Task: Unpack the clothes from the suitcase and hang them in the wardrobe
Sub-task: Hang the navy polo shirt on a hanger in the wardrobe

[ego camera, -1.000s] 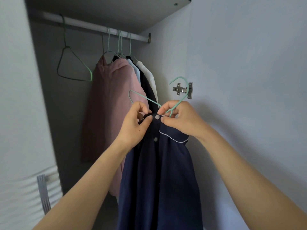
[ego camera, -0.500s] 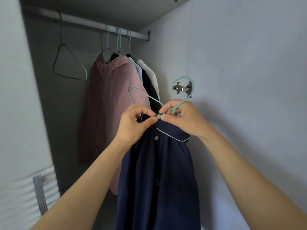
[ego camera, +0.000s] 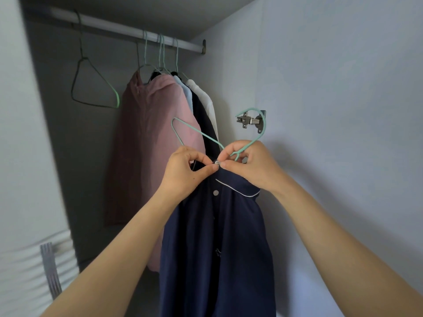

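Head view looks up into an open wardrobe, where a navy blue button-front shirt with white piping [ego camera: 217, 248] hangs in front of the person, draped on a mint-green wire hanger [ego camera: 198, 133] that is held in the air, well below the white wardrobe rail [ego camera: 128, 30]. The left hand [ego camera: 185, 172] is clenched at the collar, its fingers [ego camera: 206, 171] pinching the shirt's front edge right against the small white top button [ego camera: 217, 162]. The right hand [ego camera: 254, 168] meets it from the other side: thumb and forefinger nip the cloth just beside the same button, while its other fingers [ego camera: 231, 152] curl round the hanger's neck, so the hook rises above the knuckles. The button sits exactly between the two sets of fingertips. Behind, on the rail, a dusty pink garment [ego camera: 148, 145], a pale blue one, a dark one and a white one hang close together, with one bare green wire hanger [ego camera: 96, 88] apart to their left. A metal door hinge [ego camera: 249, 121] sits on the side wall just behind the hook.
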Demonstrator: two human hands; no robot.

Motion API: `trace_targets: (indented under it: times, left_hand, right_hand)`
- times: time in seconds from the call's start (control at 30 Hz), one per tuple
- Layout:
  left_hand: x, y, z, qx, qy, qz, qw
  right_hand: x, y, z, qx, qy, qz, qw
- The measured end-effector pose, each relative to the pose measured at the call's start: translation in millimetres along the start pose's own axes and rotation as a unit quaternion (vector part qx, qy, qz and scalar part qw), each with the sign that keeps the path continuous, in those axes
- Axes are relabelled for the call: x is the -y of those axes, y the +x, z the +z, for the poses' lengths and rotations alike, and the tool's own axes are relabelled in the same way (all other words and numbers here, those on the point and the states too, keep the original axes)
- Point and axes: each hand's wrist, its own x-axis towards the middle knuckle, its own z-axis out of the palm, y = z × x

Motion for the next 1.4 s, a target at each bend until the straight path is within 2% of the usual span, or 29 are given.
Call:
trace_targets:
  times: [0.2,0.53,0.6,0.83,0.97,1.4]
  left_hand:
    - [7.3,0.7,4.0,0.015,-0.025,-0.044,0.999]
    - [4.7,1.3,8.1,-0.007,-0.117,-0.051,0.992]
    - [5.4,0.5,7.7,-0.006,-0.119,-0.044,0.992]
    - [9.3,2.3,5.7,0.006,-0.05,0.01,0.999]
    - [12.7,2.7,7.6,0.0,-0.009,0.003,1.0]
    - [9.8,-0.1,11.2,-0.019,-0.01,0.005,1.0]
  right_hand:
    - [-3.6,3.6,4.7,0.013,-0.002,0.007,1.0]
    - [-3.5,8.6,9.2,-0.063,-0.027,0.012,0.998]
    - [-4.3,9.4,8.6,-0.057,-0.025,0.009,0.998]
    - [-6.0,12.2,9.3,-0.017,-0.059,-0.013,0.998]
    - [-1.1,13.3,9.7,-0.004,-0.088,-0.001,0.996]
    - [0.8,19.4,9.3,0.046,-0.148,0.014,0.988]
